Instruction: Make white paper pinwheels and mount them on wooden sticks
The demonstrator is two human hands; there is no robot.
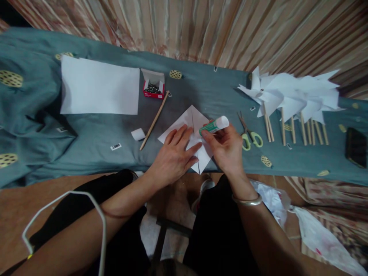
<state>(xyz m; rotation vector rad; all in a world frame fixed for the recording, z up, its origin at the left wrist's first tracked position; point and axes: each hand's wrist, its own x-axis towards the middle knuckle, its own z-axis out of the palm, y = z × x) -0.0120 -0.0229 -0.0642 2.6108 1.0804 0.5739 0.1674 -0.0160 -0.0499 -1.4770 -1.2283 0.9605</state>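
A white paper square with slits running in from its corners lies turned like a diamond at the table's front edge. My left hand rests flat on it, fingers spread. My right hand grips a green and white glue stick, tilted so its lower end meets the middle of the paper. The exact contact spot is hidden by my fingers. Left of the paper lie a wooden stick and a small white cylindrical cap. Scissors with light green handles lie just right of my right hand.
A stack of white paper lies at the left, beside an open red box of metal pins. Several paper pinwheels on sticks lie at the right, with a dark phone beyond. The teal cloth covers the table.
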